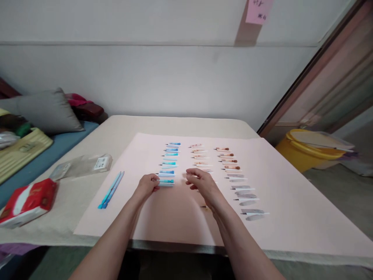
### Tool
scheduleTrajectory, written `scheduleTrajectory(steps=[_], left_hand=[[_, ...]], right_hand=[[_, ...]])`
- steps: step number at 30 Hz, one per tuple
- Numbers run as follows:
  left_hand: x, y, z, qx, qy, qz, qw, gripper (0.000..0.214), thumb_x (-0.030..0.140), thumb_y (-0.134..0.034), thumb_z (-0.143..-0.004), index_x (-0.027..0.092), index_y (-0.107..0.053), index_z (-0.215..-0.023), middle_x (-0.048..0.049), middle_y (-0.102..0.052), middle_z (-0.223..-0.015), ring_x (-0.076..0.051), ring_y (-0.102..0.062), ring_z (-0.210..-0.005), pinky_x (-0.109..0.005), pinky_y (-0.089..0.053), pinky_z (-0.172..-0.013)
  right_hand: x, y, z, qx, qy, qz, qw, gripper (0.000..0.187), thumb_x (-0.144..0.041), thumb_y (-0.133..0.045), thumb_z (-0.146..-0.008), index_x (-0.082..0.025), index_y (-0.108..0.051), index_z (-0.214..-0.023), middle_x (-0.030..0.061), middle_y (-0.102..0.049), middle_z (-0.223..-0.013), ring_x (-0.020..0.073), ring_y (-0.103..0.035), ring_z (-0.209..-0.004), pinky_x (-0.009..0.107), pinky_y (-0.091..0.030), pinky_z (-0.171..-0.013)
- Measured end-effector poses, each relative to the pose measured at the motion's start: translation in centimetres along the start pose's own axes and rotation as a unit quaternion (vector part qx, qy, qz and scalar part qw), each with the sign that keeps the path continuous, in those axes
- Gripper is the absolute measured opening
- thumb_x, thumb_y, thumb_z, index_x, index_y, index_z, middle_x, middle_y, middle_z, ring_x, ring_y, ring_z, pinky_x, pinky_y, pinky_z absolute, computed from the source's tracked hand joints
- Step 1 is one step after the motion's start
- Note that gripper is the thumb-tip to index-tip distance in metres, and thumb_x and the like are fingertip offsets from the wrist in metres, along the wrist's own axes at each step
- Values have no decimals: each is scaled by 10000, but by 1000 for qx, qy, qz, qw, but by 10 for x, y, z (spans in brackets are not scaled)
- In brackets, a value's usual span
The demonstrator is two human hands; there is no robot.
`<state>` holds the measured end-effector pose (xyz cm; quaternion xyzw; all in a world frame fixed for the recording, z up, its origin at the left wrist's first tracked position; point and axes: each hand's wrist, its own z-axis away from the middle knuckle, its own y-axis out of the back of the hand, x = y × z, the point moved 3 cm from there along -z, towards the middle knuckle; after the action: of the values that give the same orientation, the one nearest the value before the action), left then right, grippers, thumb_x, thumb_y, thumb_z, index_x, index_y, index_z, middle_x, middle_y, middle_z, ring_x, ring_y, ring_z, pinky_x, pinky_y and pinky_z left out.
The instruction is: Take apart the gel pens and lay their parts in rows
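My left hand [148,184] is closed in a pinch at the left end of a teal pen part [166,181], the nearest of a column of blue and teal pen parts with thin white refills [166,173]. Exactly which piece the fingertips grip is partly hidden. To its right, my right hand [204,186] hovers with curved fingers apart and nothing visible in them. It covers part of a column of pale orange pen parts [199,157]. Farther right runs a column with brown-ended parts [231,161] and, nearer me, grey translucent parts [244,192] with white refills.
Two blue pens [111,190] lie on the left of the pink sheet [279,175]. Beyond them are a clear plastic bag [84,165] and a red tissue pack [30,200]. A yellow bucket [309,151] stands right of the table; a grey pillow [43,111] lies at left.
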<state>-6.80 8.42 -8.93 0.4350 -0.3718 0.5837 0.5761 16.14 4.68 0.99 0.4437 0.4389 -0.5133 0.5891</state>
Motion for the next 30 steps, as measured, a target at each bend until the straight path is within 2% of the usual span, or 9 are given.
scheduleTrajectory(steps=[4,8,13,15,18,22,24,26,30], left_hand=[[1,5,-1,14,-25,-97,995,159,198,-659,-594,176,-599,-740,44,-518,-507,-108,-519,-437,-218,-356,-444],[5,10,1,33,-48,-232,971,145,216,-585,-665,195,-590,-809,48,-519,-523,-101,-513,-434,-213,-346,-444],[17,11,8,27,-36,-285,957,141,261,-544,-702,194,-591,-818,25,-560,-576,-116,-531,-464,-229,-363,-461],[28,17,11,27,-51,-332,941,133,286,-545,-708,190,-601,-782,10,-579,-579,-130,-546,-508,-236,-372,-495],[50,44,16,71,-90,-441,890,198,363,-519,-738,189,-614,-740,-35,-635,-668,-169,-584,-636,-259,-385,-574],[65,99,27,180,0,-593,785,313,427,-412,-785,198,-625,-795,-126,-666,-857,-285,-604,-788,-337,-398,-599],[60,119,31,191,52,-620,760,299,388,-430,-767,193,-632,-870,-158,-658,-946,-315,-605,-842,-362,-414,-619],[51,128,31,182,87,-622,756,317,356,-449,-746,178,-632,-934,-176,-648,-997,-327,-606,-880,-374,-428,-636],[37,121,25,153,114,-605,773,367,350,-413,-765,129,-642,-948,-211,-643,-1011,-343,-608,-912,-388,-442,-653]], right_hand=[[-1,4,1,3,-1,-5,1000,307,-317,-585,-719,-173,-623,-987,61,-644,-894,177,-626,-757,262,-438,-607],[-2,3,1,-4,0,-10,1000,302,-319,-582,-721,-170,-624,-981,58,-641,-889,173,-625,-752,262,-440,-610],[-1,1,0,-5,3,-4,1000,294,-323,-580,-728,-170,-622,-976,58,-641,-886,178,-624,-766,271,-447,-623],[-1,1,0,-6,4,-2,1000,289,-326,-580,-730,-173,-623,-971,58,-642,-883,179,-623,-764,274,-449,-625],[1,1,-1,-6,6,-1,1000,295,-335,-580,-732,-175,-625,-976,56,-645,-846,181,-621,-758,274,-446,-619],[2,1,-1,-6,9,0,1000,285,-333,-584,-727,-170,-634,-956,56,-642,-817,180,-618,-741,273,-437,-608],[3,0,-1,-10,12,0,1000,274,-330,-581,-728,-168,-635,-943,58,-641,-830,180,-617,-743,277,-439,-614],[4,-2,0,-20,21,-2,1000,267,-328,-574,-733,-169,-636,-939,62,-642,-860,181,-617,-752,283,-444,-624],[6,-5,0,-30,27,-3,999,263,-324,-573,-732,-168,-636,-933,65,-642,-881,182,-616,-752,289,-446,-628]])
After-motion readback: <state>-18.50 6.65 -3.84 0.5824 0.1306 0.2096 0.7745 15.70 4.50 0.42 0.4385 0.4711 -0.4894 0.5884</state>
